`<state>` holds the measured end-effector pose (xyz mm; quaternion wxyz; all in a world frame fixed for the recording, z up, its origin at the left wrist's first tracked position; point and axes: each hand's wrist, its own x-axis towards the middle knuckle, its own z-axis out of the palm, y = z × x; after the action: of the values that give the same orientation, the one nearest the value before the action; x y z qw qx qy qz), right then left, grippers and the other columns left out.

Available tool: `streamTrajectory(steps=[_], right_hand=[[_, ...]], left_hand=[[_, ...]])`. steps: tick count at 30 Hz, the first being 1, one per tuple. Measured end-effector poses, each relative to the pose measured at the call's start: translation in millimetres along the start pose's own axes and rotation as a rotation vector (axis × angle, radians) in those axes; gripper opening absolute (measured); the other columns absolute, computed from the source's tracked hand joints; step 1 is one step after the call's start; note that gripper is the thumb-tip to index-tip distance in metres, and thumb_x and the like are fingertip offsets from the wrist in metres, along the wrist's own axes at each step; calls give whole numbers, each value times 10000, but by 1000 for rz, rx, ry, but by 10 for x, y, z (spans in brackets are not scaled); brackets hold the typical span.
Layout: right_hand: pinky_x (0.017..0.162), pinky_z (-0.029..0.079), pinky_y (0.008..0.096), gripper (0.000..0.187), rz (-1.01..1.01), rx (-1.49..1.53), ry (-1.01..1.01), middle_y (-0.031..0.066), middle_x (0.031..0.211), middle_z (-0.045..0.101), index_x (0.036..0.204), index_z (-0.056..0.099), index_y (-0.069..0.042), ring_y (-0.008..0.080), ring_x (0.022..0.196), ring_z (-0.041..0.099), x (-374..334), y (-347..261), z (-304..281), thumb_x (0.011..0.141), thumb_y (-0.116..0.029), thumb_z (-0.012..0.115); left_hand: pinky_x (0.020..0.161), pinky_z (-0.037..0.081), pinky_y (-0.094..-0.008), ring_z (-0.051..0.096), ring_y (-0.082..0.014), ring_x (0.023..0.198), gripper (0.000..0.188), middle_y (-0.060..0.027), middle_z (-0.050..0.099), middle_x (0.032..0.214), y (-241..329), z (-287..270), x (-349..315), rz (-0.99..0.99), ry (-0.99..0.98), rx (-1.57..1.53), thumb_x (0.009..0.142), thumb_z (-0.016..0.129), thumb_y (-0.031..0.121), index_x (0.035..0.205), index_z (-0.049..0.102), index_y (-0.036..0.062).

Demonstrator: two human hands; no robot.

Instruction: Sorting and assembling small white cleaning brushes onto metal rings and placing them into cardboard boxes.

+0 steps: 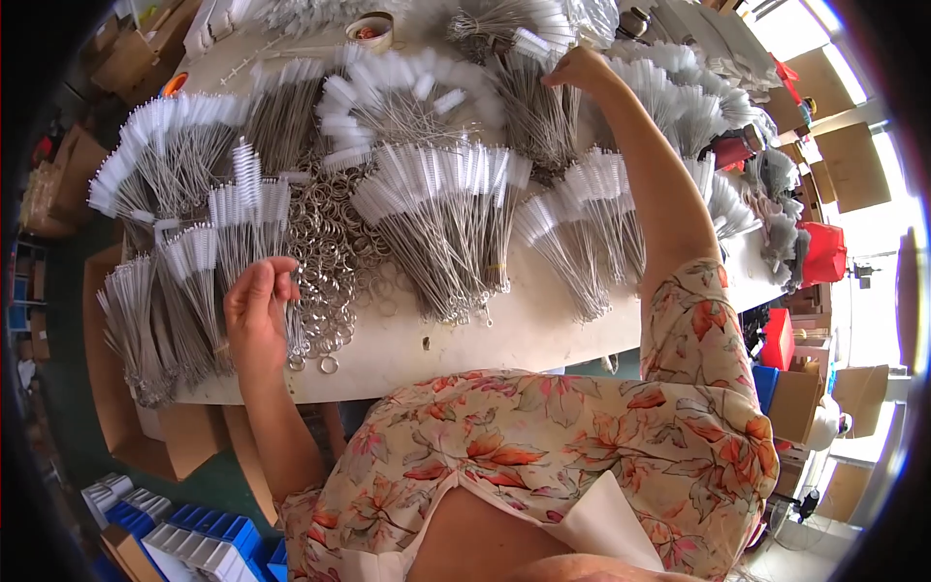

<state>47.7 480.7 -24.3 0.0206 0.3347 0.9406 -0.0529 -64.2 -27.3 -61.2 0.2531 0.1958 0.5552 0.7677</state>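
Observation:
My left hand is raised at the near left of the table, thumb and fingers closed on the thin wire stem of a bottle brush. The brush's white bristle head stands up above my fist. Stretched far forward, my right hand bends down with its fingers pinched at the tops of a bundle of brushes. A single white brush head lies right beside those fingertips; what they grip is hidden. Beside my left hand spreads a pile of loose metal split rings.
More brush bundles lie fanned over the white table, with further ones at left and right. A round tub stands at the far side. Cardboard boxes and blue-and-white bins sit below the left edge.

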Motion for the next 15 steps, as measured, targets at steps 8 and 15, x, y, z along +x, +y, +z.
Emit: streamTrajectory(steps=[8,15], right_hand=[[681,480,280,259,0,465,431,41,774,616,944,613,-47,170,731,603,-612,-279,-407,863,-282,543],[810,502,334,189,-596,1544,8,108,1055,544,967,519,-15,203,928,568,-1762,-1779,-25,939,-177,425]], left_hand=[[404,241,-160,330,-10,461,234,40,443,597,199,444,-128,-4,-77,175,907,517,183,936,620,-24],[437,401,-196,507,-68,512,200,-39,554,699,44,1202,83,367,-256,354,864,518,16,1060,556,22]])
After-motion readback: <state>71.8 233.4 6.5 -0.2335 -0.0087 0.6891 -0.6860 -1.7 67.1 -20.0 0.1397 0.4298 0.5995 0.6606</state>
